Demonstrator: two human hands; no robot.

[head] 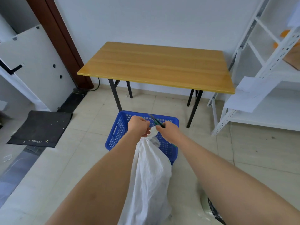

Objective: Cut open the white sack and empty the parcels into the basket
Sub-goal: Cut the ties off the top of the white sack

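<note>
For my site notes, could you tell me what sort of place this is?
Probably a small storeroom or parcel-sorting room: white metal shelving, a bare folding table against the wall, and a blue basket on the tiled floor.

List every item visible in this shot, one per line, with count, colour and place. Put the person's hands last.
white sack: 1, white, held upright at its bunched neck, in front of the basket
basket: 1, blue, perforated plastic, on the floor before the table
cutting tool: 1, dark with green, in the right hand, at the sack's neck
table: 1, wooden top, black legs, against the back wall
shelving rack: 1, white metal, at right
paper sheet: 1, white, hanging on the rack
mat: 1, black, on the floor at left
left hand: 1, grips the sack's neck
right hand: 1, holds the cutting tool
</note>
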